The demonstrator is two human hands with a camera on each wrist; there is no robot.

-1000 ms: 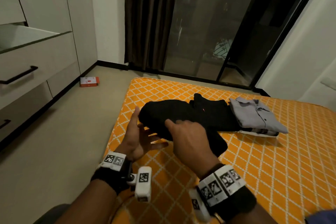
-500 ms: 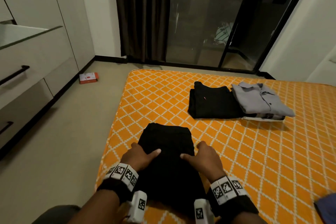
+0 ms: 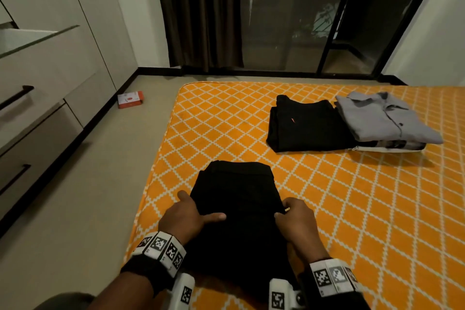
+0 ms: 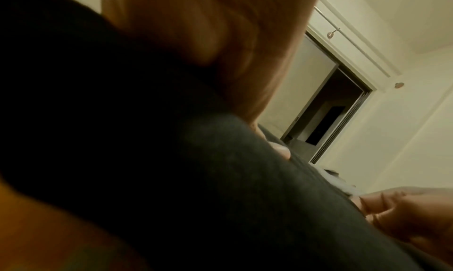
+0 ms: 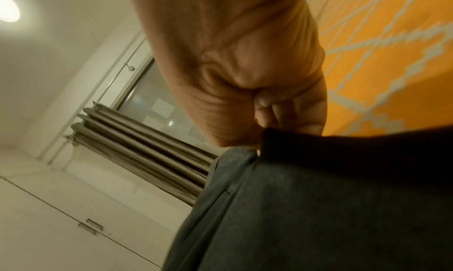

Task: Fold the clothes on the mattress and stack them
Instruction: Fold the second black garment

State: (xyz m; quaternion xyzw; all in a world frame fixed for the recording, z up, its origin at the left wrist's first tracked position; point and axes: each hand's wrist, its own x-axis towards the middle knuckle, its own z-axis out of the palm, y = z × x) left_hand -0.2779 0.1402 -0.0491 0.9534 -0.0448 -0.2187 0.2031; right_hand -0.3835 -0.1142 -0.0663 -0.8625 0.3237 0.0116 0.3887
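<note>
Black trousers (image 3: 239, 214) on the orange mattress (image 3: 352, 209), near end cut off. Left hand (image 3: 187, 216) and right hand (image 3: 298, 221) each pinch a side edge, fingers partly hidden. Beyond the trousers: folded black garment (image 3: 304, 126) touching grey shirt (image 3: 382, 116).

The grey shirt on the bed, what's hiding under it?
Under the grey shirt a folded light garment with a dark print peeks out along the near edge. The shirt covers the rest.
</note>
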